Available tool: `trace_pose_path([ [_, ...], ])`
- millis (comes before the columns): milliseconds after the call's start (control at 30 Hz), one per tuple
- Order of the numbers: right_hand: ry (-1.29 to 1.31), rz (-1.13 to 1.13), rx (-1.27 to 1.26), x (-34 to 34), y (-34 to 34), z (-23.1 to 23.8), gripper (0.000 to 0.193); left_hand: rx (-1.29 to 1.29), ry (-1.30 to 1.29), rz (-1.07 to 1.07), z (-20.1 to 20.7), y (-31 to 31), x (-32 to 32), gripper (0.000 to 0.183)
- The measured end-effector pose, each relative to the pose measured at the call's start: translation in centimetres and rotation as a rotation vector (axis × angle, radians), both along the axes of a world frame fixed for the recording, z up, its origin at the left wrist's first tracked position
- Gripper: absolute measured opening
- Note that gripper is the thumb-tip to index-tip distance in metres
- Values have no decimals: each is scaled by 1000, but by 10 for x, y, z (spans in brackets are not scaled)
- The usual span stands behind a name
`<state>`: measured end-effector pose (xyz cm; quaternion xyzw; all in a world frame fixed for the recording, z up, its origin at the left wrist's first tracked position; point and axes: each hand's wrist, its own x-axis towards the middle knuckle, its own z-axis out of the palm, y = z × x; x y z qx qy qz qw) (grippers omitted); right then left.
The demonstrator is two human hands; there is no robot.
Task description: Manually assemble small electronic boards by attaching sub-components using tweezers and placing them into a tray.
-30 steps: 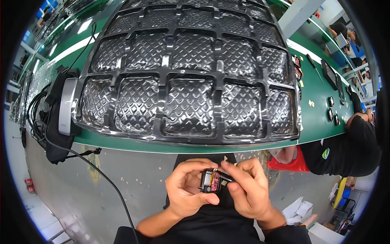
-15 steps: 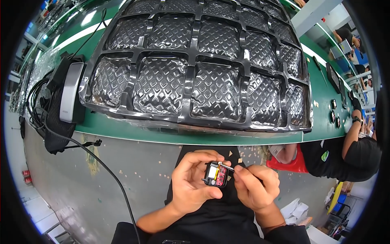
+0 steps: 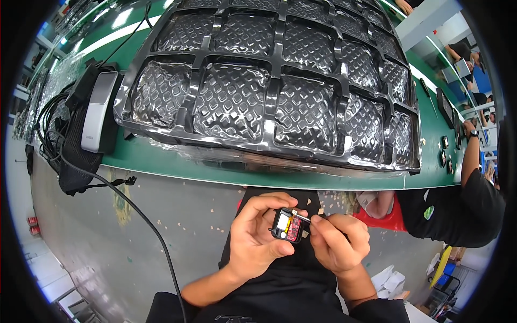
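Observation:
Over my lap, my left hand [image 3: 249,245] grips a small black electronic device [image 3: 293,229] by its sides between thumb and fingers. Its open face shows a white block, a yellow strip and a red circuit board. My right hand [image 3: 343,245] pinches a thin, silvery metal tool [image 3: 301,216]; its exact kind is hidden by the fingers. The tool's tip rests at or just above the device's upper edge, near the yellow strip. Whether it touches cannot be seen.
A stack of black moulded plastic trays [image 3: 234,99] covers much of the green table [image 3: 226,173]. Left of it stand a grey-black box [image 3: 98,113] and bundled cables, one cable [image 3: 148,231] hanging down. At right, a co-worker [image 3: 449,210] sits by a screwdriver [image 3: 428,94] and small black parts.
The view has shifted slightly, so the trays sit a little further right. Both hands keep their hold on the device and tool, with hardly any motion between them.

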<state>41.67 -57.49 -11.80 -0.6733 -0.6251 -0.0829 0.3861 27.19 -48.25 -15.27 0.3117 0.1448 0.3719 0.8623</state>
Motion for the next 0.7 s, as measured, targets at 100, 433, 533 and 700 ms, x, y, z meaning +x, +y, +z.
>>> trace_pose_path([
  [100, 146, -29, -51, -2, 1, 3, 27, -41, -16, 0, -1, 0, -2, 68],
  [433, 420, 1, -124, 2, 3, 5, 19, 71, 200, 57, 7, 1, 3, 77],
  [533, 368, -20, -101, -1, 3, 2, 20, 44, 208, 52, 8, 2, 3, 77],
  [700, 240, -54, -92, -5, 1, -1, 23, -5, 35, -4, -1, -1, -1, 64],
])
